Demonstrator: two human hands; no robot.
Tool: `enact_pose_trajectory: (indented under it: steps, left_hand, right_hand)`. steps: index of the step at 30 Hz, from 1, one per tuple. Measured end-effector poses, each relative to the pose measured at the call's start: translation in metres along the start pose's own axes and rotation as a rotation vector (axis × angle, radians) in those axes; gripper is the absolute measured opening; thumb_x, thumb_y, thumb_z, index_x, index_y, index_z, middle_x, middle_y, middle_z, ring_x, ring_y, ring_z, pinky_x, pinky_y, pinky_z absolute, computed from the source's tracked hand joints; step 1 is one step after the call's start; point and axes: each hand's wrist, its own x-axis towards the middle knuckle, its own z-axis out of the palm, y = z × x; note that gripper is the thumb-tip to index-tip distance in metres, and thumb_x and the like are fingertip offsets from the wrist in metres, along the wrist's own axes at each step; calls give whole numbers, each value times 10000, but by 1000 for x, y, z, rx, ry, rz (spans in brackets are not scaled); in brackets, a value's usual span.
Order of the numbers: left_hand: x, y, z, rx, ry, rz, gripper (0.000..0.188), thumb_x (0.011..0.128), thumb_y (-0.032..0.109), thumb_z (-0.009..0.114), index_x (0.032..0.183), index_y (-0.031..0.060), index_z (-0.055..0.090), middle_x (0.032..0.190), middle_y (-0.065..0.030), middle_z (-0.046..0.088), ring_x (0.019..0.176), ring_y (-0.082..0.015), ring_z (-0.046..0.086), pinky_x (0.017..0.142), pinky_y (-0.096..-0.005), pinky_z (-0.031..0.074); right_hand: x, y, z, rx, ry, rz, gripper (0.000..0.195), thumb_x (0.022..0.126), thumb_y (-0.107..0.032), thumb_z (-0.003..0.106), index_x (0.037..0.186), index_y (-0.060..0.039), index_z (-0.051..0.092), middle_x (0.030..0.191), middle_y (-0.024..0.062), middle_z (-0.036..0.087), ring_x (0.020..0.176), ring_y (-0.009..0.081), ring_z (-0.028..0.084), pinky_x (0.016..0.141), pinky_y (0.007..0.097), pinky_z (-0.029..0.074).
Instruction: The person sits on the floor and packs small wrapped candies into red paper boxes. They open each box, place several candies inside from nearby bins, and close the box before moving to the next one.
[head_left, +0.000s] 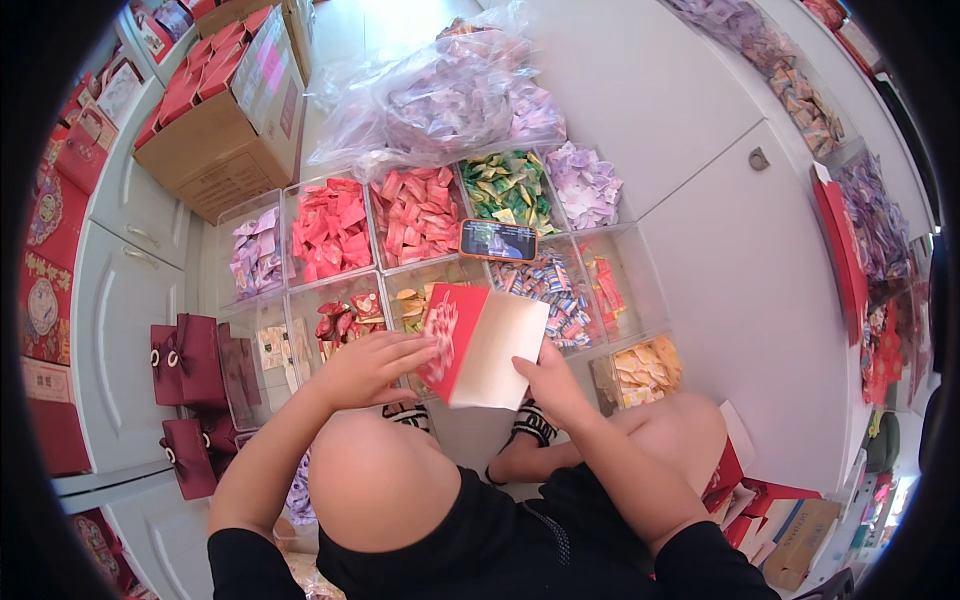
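Observation:
My right hand (551, 379) grips the open end of a red and white paper gift box (484, 349), thumb on its pale inner side. With fingers stretched out, my left hand (379, 366) lies against the printed red face; whether it grips the box cannot be told. Beyond the box, clear plastic bins hold small wrapped sweets: pink packets (330, 229), green and yellow packets (506, 187), blue striped pieces (551, 289) and lilac packets (585, 184). A phone (498, 241) in an orange case rests across the bins, its screen lit.
Clear plastic bags (450, 97) of wrapped sweets lie behind the bins. A cardboard carton (225, 150) of red boxes stands at upper left. Maroon gift bags (187, 360) stand at left by white cabinets (127, 322). A bin of yellow packets (645, 371) sits near my right knee.

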Motion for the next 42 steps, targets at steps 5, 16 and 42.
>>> enact_pose_trajectory:
  steps: [5, 16, 42]
  left_hand:
    - [-62, -95, -28, 220, 517, -445, 414, 894, 37, 677, 1301, 104, 634, 1270, -108, 652, 1142, -294, 629, 945, -379, 506]
    - [-190, -305, -57, 355, 817, -1255, 463, 865, 134, 734, 1305, 53, 614, 1293, -188, 608, 1192, -330, 597, 1014, -415, 486]
    - [5, -246, -37, 313, 211, -572, 410, 856, 152, 743, 1231, 14, 649, 1507, -168, 490, 1129, -227, 636, 997, -342, 476]
  right_hand:
    - [17, 15, 13, -607, -97, -495, 597, 995, -76, 508, 1553, -26, 300, 1391, 297, 534, 1231, 445, 563, 992, 468, 469]
    - [62, 16, 51, -561, -172, -280, 656, 1005, -117, 560, 1583, -39, 261, 1338, 285, 582, 1218, 404, 610, 992, 423, 486]
    - [105, -18, 57, -646, -354, -220, 687, 998, -263, 630, 1542, 0, 302, 1480, 271, 458, 1303, 373, 557, 1000, 400, 543]
